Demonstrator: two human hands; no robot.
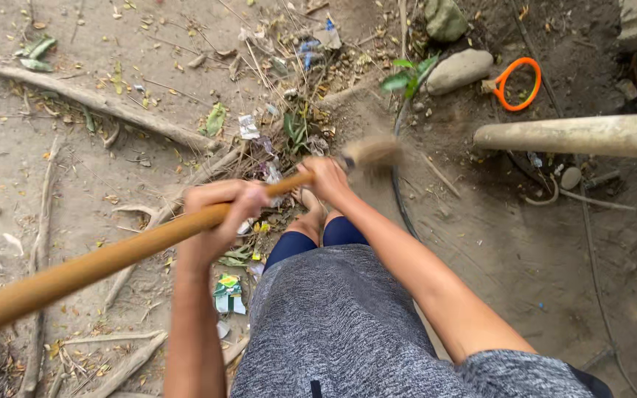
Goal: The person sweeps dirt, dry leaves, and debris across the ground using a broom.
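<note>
The person holds a broom by its long wooden handle (97, 262), which runs from the lower left of the frame up to the centre. The left hand (219, 221) is wrapped in a fist round the handle left of centre. The right hand (326, 175) is curled round it farther up, just below the blurred brush head (371, 152) at upper centre.

The brush head lies over bare dirt (495, 250) at the edge of a litter pile (282, 140) of dry leaves, twigs and scraps of wrapper, in the upper middle. A green and yellow wrapper (228, 291) lies lower, beside the person's grey shirt. No container holding anything can be made out.

At the upper right lie two stones (457, 70), an orange ring (519, 83) and a pale pipe (565, 136). Tree roots (90, 99) cross the upper left.
</note>
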